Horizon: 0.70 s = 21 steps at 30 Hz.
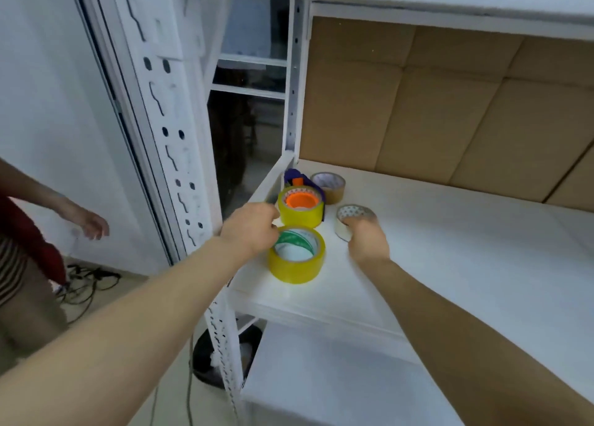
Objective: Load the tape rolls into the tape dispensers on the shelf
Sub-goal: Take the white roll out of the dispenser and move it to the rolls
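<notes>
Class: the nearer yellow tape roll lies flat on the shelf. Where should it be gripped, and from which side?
Probably pinch the wall of the nearer yellow roll at its right rim, thumb outside, fingers in the open core, from above: it lies flat, and the left hand crowds its left.

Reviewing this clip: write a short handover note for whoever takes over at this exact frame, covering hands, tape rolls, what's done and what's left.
Left hand: fingers curled between the two yellow rolls; grip unclear.
Right hand: grips the pale whitish tape roll on the white shelf.
Done: one yellow tape roll sits on the orange hub of the purple tape dispenser.
Left: the front yellow roll with the green-and-white core, the brown tape roll at the back and the pale roll are not loaded. No second dispenser shows.
</notes>
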Motion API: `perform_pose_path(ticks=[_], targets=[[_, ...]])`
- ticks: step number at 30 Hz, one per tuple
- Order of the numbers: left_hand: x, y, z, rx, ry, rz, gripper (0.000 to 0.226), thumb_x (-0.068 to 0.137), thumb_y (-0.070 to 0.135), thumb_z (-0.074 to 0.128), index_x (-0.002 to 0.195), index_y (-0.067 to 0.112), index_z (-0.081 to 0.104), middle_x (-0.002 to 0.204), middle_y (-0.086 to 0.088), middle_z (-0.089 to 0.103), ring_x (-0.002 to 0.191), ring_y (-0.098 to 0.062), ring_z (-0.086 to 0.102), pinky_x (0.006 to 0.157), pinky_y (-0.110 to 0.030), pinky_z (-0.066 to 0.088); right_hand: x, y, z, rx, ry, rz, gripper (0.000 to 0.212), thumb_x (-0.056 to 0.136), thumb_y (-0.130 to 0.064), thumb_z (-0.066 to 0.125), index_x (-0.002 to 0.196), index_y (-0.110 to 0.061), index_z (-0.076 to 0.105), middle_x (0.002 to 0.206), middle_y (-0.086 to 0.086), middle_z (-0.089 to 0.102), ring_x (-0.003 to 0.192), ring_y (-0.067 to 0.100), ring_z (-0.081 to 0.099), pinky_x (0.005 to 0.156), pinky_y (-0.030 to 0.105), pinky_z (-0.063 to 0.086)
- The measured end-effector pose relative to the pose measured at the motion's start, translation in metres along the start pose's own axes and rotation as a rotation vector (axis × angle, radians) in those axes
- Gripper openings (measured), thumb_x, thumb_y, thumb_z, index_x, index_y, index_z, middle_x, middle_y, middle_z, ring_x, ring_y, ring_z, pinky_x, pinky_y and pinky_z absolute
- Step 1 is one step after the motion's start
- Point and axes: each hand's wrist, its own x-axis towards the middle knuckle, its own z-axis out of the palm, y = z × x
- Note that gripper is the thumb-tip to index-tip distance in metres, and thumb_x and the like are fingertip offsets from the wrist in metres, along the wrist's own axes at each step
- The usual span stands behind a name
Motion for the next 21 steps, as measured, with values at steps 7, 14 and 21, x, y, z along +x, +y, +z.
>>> perform_pose_path(ticks=[7, 14, 21], targets=[[0.000, -0.006, 0.003, -0.083, -0.017, 0.009, 0.045, 0.090, 0.012, 0.052, 0.135, 0.014, 0.049, 0.133, -0.010, 0.056, 0.121, -0.027, 0.054, 0.100, -0.038, 0.046, -0.025, -0.017, -0.019, 0.023, 0.105, -0.146, 0.052, 0.082, -0.006, 0.049, 0.132, -0.019, 0.052, 0.143, 0.005, 0.045, 0.135, 0.023, 0.035, 0.106, 0.030, 0.035], [-0.001, -0.002, 0.003, -0.072, -0.025, -0.011, 0.038, 0.087, 0.011, 0.054, 0.125, 0.009, 0.055, 0.126, -0.012, 0.060, 0.116, -0.030, 0.057, 0.098, -0.041, 0.048, -0.054, -0.041, -0.013, -0.230, -0.258, -0.500, 0.058, 0.074, -0.045, 0.062, 0.128, -0.026, 0.053, 0.134, 0.003, 0.054, 0.132, 0.021, 0.038, 0.108, 0.037, 0.023], [0.008, 0.014, 0.011, -0.009, -0.035, 0.043, 0.036, 0.086, 0.014, 0.052, 0.121, 0.012, 0.059, 0.123, -0.013, 0.062, 0.114, -0.033, 0.057, 0.094, -0.041, 0.049, -0.068, -0.032, -0.018, -0.295, -0.127, -0.398, 0.039, 0.089, -0.037, 0.055, 0.124, -0.022, 0.054, 0.126, 0.007, 0.057, 0.124, 0.026, 0.043, 0.096, 0.035, 0.035]])
